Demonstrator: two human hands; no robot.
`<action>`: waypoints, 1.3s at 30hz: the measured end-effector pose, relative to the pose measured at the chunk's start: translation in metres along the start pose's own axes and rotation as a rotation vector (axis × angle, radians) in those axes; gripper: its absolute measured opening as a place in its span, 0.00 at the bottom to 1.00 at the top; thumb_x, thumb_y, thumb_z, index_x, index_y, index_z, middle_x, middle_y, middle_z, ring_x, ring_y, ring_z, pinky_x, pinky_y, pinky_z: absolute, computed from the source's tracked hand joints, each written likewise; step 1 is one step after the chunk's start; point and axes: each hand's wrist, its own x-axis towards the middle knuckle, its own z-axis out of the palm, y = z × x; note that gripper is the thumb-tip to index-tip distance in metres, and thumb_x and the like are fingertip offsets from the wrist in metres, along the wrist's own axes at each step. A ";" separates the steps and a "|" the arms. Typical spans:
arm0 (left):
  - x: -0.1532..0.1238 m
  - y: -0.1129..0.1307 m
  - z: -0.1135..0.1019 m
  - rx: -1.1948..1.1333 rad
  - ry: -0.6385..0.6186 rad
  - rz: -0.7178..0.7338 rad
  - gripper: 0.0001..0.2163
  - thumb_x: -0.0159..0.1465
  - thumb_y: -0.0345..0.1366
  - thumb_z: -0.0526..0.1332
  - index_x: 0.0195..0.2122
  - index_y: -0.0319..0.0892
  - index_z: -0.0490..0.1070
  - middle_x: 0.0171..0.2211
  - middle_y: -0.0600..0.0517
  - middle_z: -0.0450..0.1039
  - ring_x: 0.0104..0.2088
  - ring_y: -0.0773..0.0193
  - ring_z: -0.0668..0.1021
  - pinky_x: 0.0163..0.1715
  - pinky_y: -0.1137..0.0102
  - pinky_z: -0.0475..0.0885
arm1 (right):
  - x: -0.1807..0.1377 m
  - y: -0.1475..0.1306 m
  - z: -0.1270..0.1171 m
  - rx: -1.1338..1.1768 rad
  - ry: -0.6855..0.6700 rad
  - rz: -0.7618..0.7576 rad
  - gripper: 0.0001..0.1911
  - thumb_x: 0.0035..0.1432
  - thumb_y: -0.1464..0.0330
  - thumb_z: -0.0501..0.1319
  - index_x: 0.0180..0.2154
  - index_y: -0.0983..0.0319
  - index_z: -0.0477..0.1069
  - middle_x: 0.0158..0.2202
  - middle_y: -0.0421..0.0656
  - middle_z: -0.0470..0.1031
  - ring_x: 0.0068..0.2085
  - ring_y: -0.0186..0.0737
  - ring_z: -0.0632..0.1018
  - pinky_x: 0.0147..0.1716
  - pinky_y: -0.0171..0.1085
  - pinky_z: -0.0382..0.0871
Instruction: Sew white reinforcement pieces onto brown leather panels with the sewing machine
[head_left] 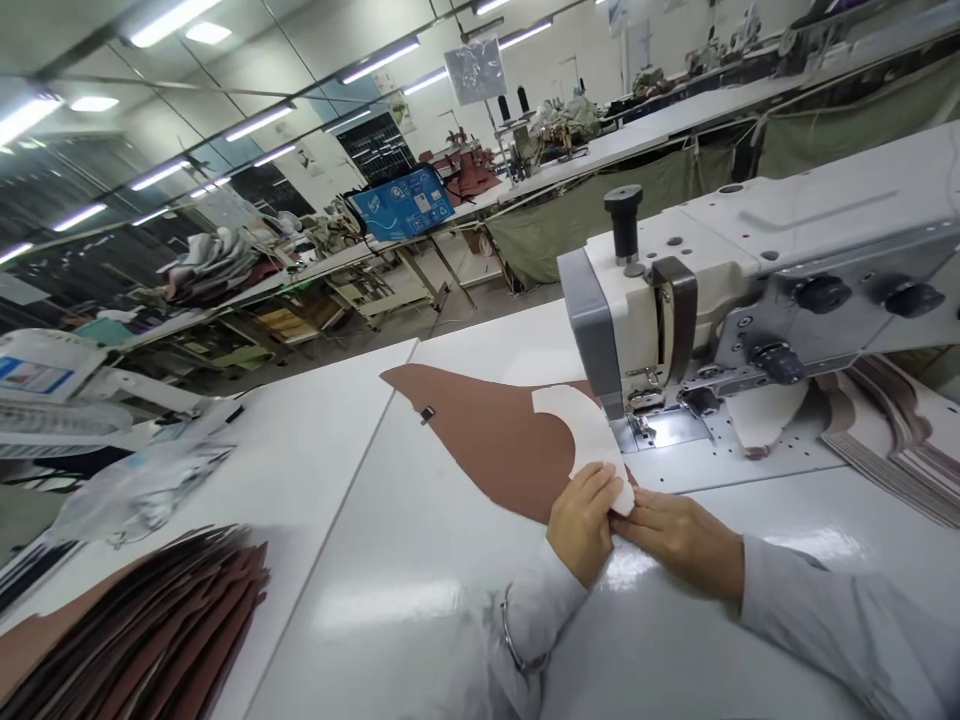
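A brown leather-like panel (487,430) lies flat on the white table, left of the sewing machine's needle area. On top of its right part rests a curved white piece (592,435), its edge close to the presser foot (641,430). My left hand (586,522) presses its fingers onto the lower end of the white piece. From the right, my right hand (682,535) pinches the lower corner where the white piece and brown panel meet. A small dark clip or tag (427,414) sits at the panel's left edge.
The sewing machine (750,270) stands at the right, its needle area lit. Stacked brown panels (165,620) lie at lower left, beside a clear plastic bag (150,490). Layered grey-brown pieces (892,430) lie beyond the machine bed. Workbenches and a blue box (405,205) stand behind.
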 end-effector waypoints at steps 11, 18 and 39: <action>-0.002 0.010 0.005 0.179 -0.113 -0.029 0.17 0.59 0.21 0.47 0.46 0.35 0.67 0.49 0.42 0.68 0.49 0.54 0.69 0.44 0.59 0.72 | -0.006 0.000 0.005 0.038 0.017 0.047 0.11 0.60 0.79 0.50 0.33 0.69 0.70 0.34 0.46 0.73 0.35 0.36 0.72 0.37 0.35 0.71; -0.002 0.015 0.010 0.247 -0.072 -0.041 0.15 0.61 0.22 0.47 0.46 0.34 0.66 0.48 0.43 0.68 0.49 0.54 0.69 0.42 0.62 0.72 | -0.008 -0.001 0.008 0.064 -0.013 0.064 0.11 0.58 0.81 0.50 0.35 0.70 0.70 0.34 0.47 0.72 0.38 0.38 0.72 0.39 0.36 0.70; 0.034 -0.007 0.029 -0.178 -0.132 -0.028 0.17 0.53 0.21 0.51 0.42 0.39 0.68 0.46 0.42 0.64 0.48 0.54 0.65 0.46 0.55 0.67 | -0.007 0.017 -0.006 -0.068 -0.124 0.229 0.15 0.61 0.78 0.46 0.34 0.67 0.70 0.31 0.45 0.70 0.32 0.36 0.71 0.31 0.34 0.69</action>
